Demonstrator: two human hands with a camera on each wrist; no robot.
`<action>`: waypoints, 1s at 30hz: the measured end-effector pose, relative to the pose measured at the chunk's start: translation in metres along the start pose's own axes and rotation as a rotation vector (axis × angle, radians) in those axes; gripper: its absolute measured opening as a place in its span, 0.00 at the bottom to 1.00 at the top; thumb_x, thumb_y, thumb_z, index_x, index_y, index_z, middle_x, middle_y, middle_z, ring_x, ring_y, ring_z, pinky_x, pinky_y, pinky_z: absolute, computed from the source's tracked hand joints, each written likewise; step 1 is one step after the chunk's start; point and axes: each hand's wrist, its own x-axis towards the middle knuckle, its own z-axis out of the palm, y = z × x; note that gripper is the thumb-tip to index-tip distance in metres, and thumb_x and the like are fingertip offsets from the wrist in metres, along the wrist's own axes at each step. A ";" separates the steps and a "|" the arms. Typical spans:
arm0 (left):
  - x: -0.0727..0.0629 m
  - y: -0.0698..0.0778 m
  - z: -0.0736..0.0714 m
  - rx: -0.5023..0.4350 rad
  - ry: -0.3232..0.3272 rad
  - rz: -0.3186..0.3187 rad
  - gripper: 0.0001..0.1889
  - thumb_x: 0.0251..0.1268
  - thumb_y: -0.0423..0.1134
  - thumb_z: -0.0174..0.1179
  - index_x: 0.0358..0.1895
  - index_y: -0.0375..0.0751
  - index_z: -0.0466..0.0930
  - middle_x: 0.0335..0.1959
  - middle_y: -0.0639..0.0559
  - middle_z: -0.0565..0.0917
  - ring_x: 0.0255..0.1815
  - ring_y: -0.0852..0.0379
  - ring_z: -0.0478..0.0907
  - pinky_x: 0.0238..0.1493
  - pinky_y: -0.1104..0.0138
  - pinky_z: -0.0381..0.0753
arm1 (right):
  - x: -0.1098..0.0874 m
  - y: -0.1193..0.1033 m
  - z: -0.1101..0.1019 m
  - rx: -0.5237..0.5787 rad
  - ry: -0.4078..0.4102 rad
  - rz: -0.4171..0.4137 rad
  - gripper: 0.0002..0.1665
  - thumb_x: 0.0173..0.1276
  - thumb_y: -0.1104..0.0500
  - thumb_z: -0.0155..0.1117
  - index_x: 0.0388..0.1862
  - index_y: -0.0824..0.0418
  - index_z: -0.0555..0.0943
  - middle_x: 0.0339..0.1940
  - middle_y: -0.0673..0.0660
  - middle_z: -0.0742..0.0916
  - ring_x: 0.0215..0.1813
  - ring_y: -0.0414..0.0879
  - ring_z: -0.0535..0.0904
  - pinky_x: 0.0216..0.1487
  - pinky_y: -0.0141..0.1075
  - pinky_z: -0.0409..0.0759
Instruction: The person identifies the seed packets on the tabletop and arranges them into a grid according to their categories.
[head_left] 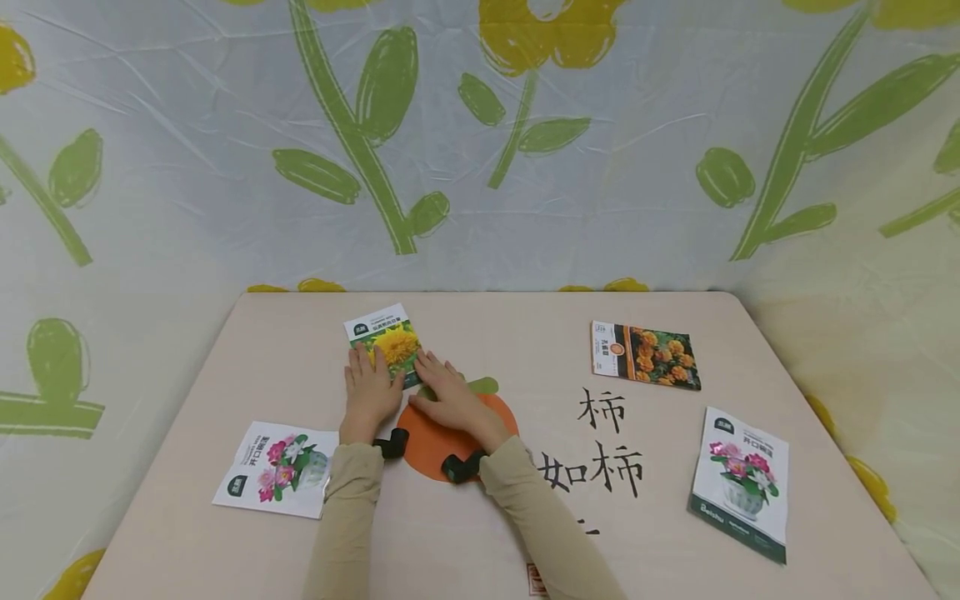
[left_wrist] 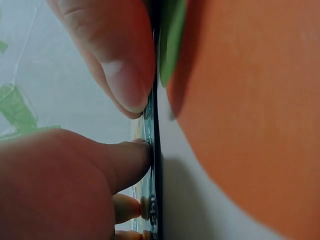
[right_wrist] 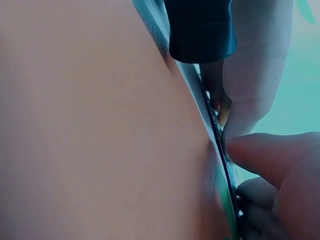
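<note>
A seed packet with a yellow flower picture (head_left: 395, 343) lies tilted near the back left of the table. My left hand (head_left: 371, 396) rests on its lower left part with the fingers extended. From the right, my right hand (head_left: 453, 398) reaches over a printed orange persimmon (head_left: 427, 454), fingertips along the packet's right side. Seen edge-on in the left wrist view, the packet (left_wrist: 154, 175) is thin, with the left thumb (left_wrist: 132, 162) against it. In the right wrist view, the right thumb (right_wrist: 250, 152) touches the packet's face.
A pink-flower packet (head_left: 277, 471) lies at the left and a matching one (head_left: 742, 483) at the right. An orange-flower packet (head_left: 645, 356) sits at the back right. Black characters (head_left: 600, 467) mark the pale table (head_left: 247, 358). A flower-patterned cloth (head_left: 600, 208) hangs behind it.
</note>
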 end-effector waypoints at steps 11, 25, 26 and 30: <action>-0.003 0.007 0.001 0.003 0.004 0.022 0.38 0.79 0.46 0.45 0.76 0.21 0.42 0.77 0.24 0.33 0.78 0.31 0.26 0.75 0.41 0.31 | -0.006 0.005 0.001 -0.036 0.020 -0.010 0.39 0.76 0.51 0.55 0.78 0.67 0.57 0.81 0.61 0.57 0.81 0.53 0.46 0.78 0.51 0.46; -0.004 0.011 0.003 -0.063 0.008 0.037 0.37 0.77 0.45 0.46 0.76 0.21 0.43 0.77 0.25 0.33 0.78 0.33 0.24 0.74 0.42 0.27 | -0.013 0.009 0.000 -0.062 0.037 -0.024 0.40 0.77 0.49 0.55 0.77 0.68 0.57 0.81 0.62 0.57 0.81 0.56 0.46 0.78 0.52 0.47; -0.004 0.011 0.003 -0.067 0.008 0.039 0.37 0.77 0.45 0.46 0.76 0.21 0.43 0.77 0.25 0.33 0.78 0.33 0.24 0.75 0.42 0.26 | -0.014 0.009 0.000 -0.060 0.038 -0.024 0.40 0.77 0.50 0.55 0.77 0.69 0.57 0.80 0.63 0.57 0.81 0.56 0.46 0.78 0.52 0.47; -0.002 0.012 0.004 -0.039 -0.018 0.040 0.37 0.78 0.44 0.46 0.76 0.23 0.42 0.77 0.26 0.32 0.78 0.33 0.24 0.75 0.42 0.27 | -0.016 0.009 -0.002 -0.057 0.035 -0.020 0.39 0.77 0.50 0.55 0.77 0.69 0.56 0.80 0.63 0.56 0.81 0.57 0.46 0.78 0.53 0.47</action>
